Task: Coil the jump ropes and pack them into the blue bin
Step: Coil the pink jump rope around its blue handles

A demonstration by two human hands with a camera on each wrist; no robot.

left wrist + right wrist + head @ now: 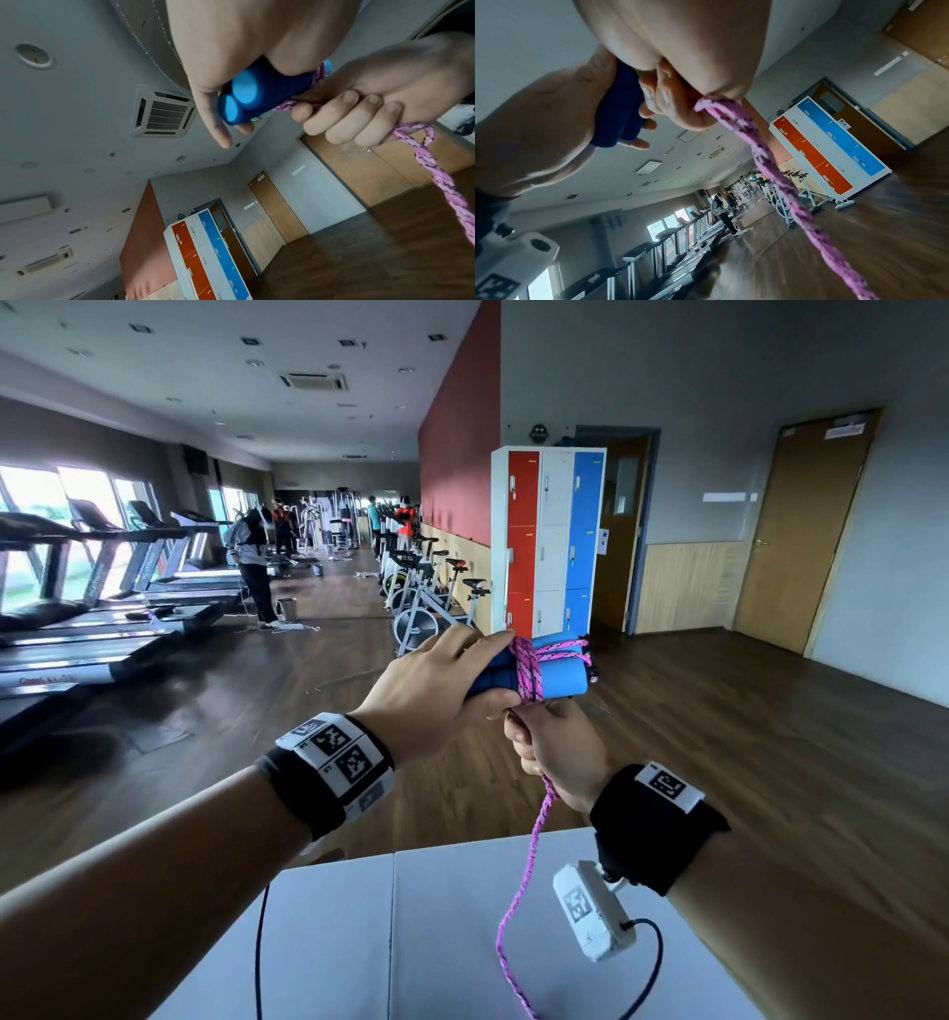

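My left hand (436, 690) grips the two blue foam handles (557, 670) of a jump rope, held side by side in the air. Pink braided rope (529, 667) is wound several times round the handles. Just below them my right hand (557, 747) grips the loose pink rope (524, 880), which trails down over the white table (452, 942). In the left wrist view the handle ends (241, 97) show between my fingers, with the rope (437, 176) running out of my right fist. The right wrist view shows the rope (777, 172) leaving that fist. The blue bin is out of view.
A red, white and blue locker block (549, 541) stands ahead by the red wall. Exercise bikes (431, 603) line the wall and treadmills (102, 608) fill the left side. People (254, 557) stand farther back. Brown doors (801, 531) are at the right.
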